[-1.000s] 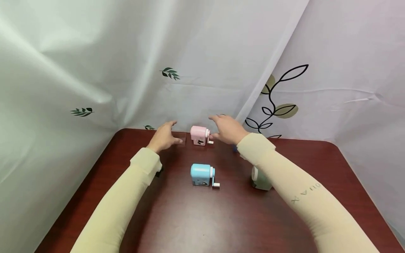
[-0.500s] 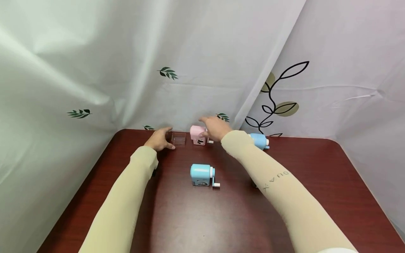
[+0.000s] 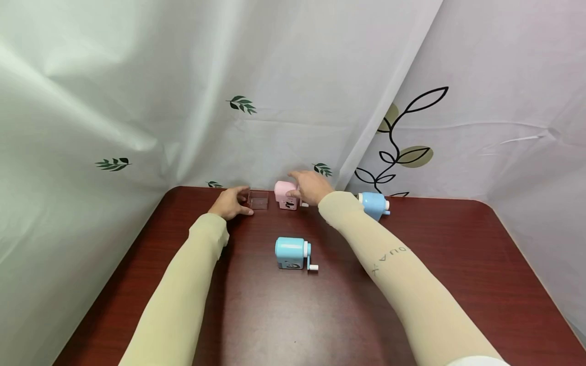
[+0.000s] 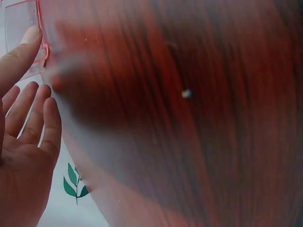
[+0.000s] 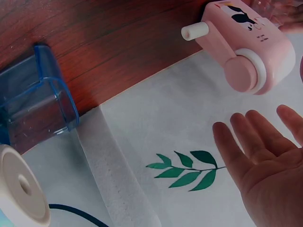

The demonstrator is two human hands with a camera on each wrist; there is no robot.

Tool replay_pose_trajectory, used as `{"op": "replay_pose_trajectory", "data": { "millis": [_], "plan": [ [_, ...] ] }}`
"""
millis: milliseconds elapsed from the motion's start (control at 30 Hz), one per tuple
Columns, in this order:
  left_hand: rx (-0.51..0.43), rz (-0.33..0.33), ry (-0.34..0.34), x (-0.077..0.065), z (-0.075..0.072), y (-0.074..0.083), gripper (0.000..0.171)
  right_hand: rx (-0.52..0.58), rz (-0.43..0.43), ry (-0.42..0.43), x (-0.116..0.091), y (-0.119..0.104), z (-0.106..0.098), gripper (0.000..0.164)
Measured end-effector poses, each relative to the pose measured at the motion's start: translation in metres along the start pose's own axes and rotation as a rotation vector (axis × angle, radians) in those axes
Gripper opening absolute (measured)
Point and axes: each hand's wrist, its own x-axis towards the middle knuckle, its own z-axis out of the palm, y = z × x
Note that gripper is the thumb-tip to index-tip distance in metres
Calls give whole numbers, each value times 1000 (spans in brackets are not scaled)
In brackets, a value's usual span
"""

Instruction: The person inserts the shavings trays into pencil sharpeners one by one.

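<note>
My left hand (image 3: 229,203) hovers at the left side of a small clear pink-tinted box (image 3: 258,200), like a sharpener's shavings drawer, by the table's back edge. Its thumb overlaps that box in the left wrist view, where the fingers (image 4: 31,116) are relaxed. Just right of the box stands a pink hand-crank pencil sharpener (image 3: 286,194) with a panda print and white handle knob (image 5: 195,31). My right hand (image 3: 313,187) is at its crank side, thumb overlapping the body in the head view. In the right wrist view, its extended fingers (image 5: 258,137) lie apart from the sharpener.
A light-blue crank sharpener (image 3: 290,252) stands mid-table. Another blue sharpener (image 3: 374,204) is partly behind the right forearm, and a clear blue drawer (image 5: 35,99) shows in the right wrist view. White patterned cloth (image 3: 274,76) hangs right behind the table (image 3: 458,244).
My right hand has moved left toward the pink sharpener, uncovering the blue sharpener at back right; a green sharpener is now hidden under my arm. My left hand has drawn slightly left, off the clear box.
</note>
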Motion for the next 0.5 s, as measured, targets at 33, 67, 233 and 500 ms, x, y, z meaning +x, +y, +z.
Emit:
{"op": "replay_pose_trajectory", "data": {
  "millis": [33,67,233,500],
  "plan": [
    [0,2,4,0,0,0,81,2,1,1,0,0,0,64],
    [0,2,8,0,1,1,78,-1,1,3,1,-1,1,64],
    [-24,5,35,2,3,1,61,-3,-6,11,5,-2,5,60],
    [-32,24,64,1,2,-1,53,1,-37,44,8,-3,11,56]
  ]
}}
